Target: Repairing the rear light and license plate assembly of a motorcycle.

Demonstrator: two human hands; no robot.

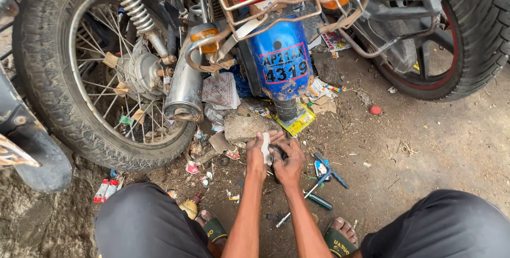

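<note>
Two hands meet low over the dirt floor point(425, 146), just before a stone block point(245, 127). The left hand point(257, 154) has its fingers point(261, 142) closed around a small pale piece point(266, 148); the right hand point(288, 161) grips a dark part point(278, 152) touching it.

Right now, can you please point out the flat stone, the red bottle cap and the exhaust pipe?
flat stone point(243, 127): head view, middle of its grey top face.
red bottle cap point(375, 110): head view, centre of the cap on the ground.
exhaust pipe point(184, 85): head view, middle of the chrome body.
</note>
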